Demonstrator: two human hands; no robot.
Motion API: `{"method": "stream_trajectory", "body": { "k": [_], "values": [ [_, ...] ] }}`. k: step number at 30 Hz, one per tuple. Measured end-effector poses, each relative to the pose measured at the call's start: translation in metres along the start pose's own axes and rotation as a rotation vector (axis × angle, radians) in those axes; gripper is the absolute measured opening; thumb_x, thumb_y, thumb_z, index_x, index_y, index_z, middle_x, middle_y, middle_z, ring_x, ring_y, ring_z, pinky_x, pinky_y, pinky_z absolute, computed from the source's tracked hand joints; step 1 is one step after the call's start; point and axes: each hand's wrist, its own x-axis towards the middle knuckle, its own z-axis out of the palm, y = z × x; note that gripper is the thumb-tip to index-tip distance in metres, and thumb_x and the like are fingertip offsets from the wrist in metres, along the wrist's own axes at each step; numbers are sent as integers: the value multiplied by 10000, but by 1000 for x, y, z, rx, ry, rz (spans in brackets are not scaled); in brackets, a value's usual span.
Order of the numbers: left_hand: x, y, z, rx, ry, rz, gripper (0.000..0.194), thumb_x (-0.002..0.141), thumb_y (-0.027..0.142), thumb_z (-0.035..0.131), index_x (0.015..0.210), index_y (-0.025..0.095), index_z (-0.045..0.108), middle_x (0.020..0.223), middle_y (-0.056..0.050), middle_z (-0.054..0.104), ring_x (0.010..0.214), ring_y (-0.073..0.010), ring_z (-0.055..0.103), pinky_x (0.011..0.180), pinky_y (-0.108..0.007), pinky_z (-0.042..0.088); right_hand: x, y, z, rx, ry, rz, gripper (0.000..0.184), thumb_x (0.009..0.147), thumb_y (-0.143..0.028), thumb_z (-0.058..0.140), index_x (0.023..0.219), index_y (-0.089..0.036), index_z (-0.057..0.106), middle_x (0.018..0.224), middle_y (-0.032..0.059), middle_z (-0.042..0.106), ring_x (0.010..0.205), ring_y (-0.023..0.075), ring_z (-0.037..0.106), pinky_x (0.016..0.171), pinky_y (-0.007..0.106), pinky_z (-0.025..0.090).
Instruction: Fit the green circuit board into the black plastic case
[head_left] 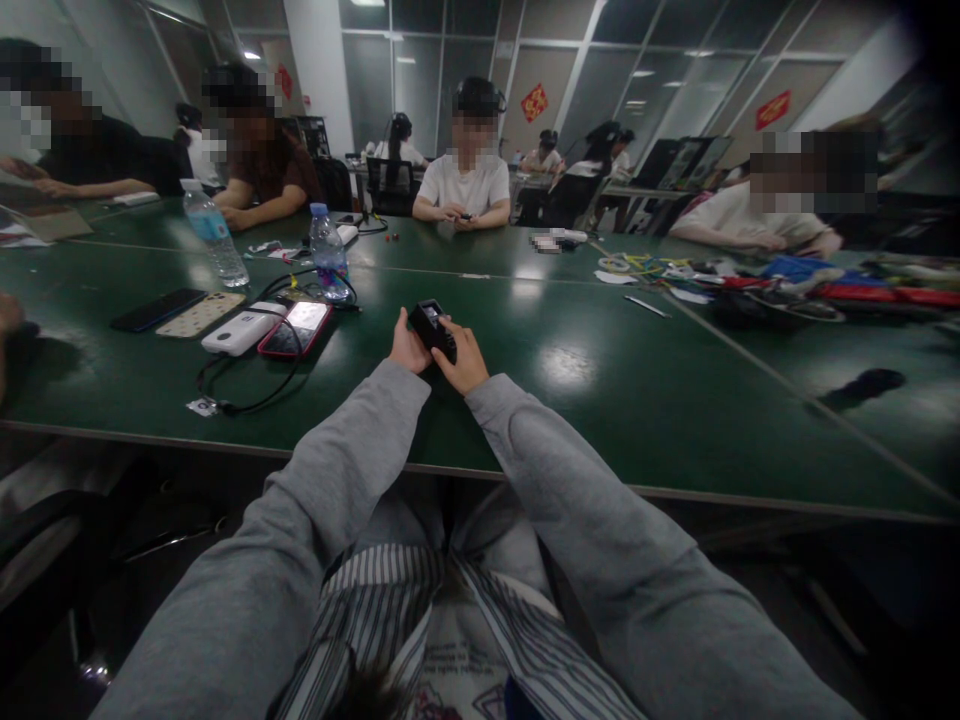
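Between both hands, over the green table (480,420), is a small black handheld device (429,318) with a little lit screen at its upper end. My left hand (407,345) is wrapped round its left side and underside, with the thumb along the edge. On the device's lower right, my right hand (466,358) grips it, fingers lying over the front by the screen. The lower part of the front is largely covered by those fingers. Grey sleeves reach both wrists.
Left of my hands lie a white power bank (244,330) with a black cable, a red-edged phone (296,330), two more phones and two water bottles (328,255). A pen (646,306) and tangled cables (652,268) lie to the right. Several people sit around the table.
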Motion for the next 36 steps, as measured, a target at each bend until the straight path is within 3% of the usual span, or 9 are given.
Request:
{"method": "stream_trajectory", "body": {
  "k": [36],
  "values": [
    [6, -1, -5, 35, 5, -2, 765, 969, 657, 229, 1340, 95, 593, 1126, -191, 736, 1156, -336, 653, 1085, -488, 433, 0, 2, -1, -29, -40, 32, 577, 890, -382, 576, 1429, -242, 427, 1304, 152, 546, 1195, 332, 523, 1059, 572, 459]
  ]
}}
